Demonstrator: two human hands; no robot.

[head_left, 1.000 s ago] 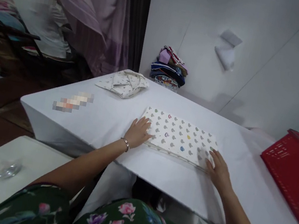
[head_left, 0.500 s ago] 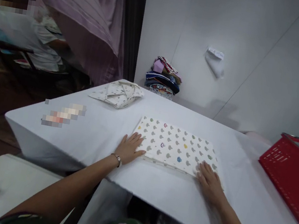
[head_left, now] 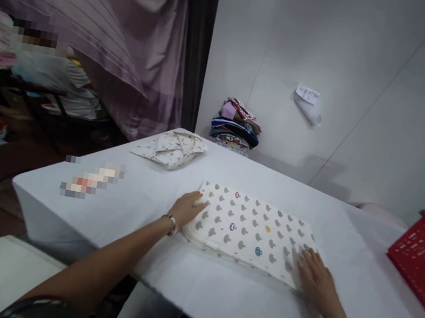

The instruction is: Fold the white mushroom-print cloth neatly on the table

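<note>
A folded white cloth (head_left: 243, 233) printed with grey mushrooms and a few coloured ones lies flat on the white-covered table. At its left edge rests my left hand (head_left: 188, 207), fingers stretched over the fabric, with a bracelet on the wrist. My right hand (head_left: 317, 279) lies flat and open against the right edge, fingertips on the print. Layers of the fold show along the near side. Farther back on the left sits a second, loosely folded patterned cloth (head_left: 173, 149), away from both hands.
A red plastic basket (head_left: 423, 267) stands at the table's right. A blurred-out small item (head_left: 94, 179) lies on the left. Beyond the table is a stack of folded fabrics (head_left: 237, 125) by the wall. A person (head_left: 72, 88) sits behind a purple curtain (head_left: 139, 58).
My left hand has shifted from the near left corner farther up the cloth's left edge. My right hand remains at the right edge. The view has tilted up and turned slightly left.
</note>
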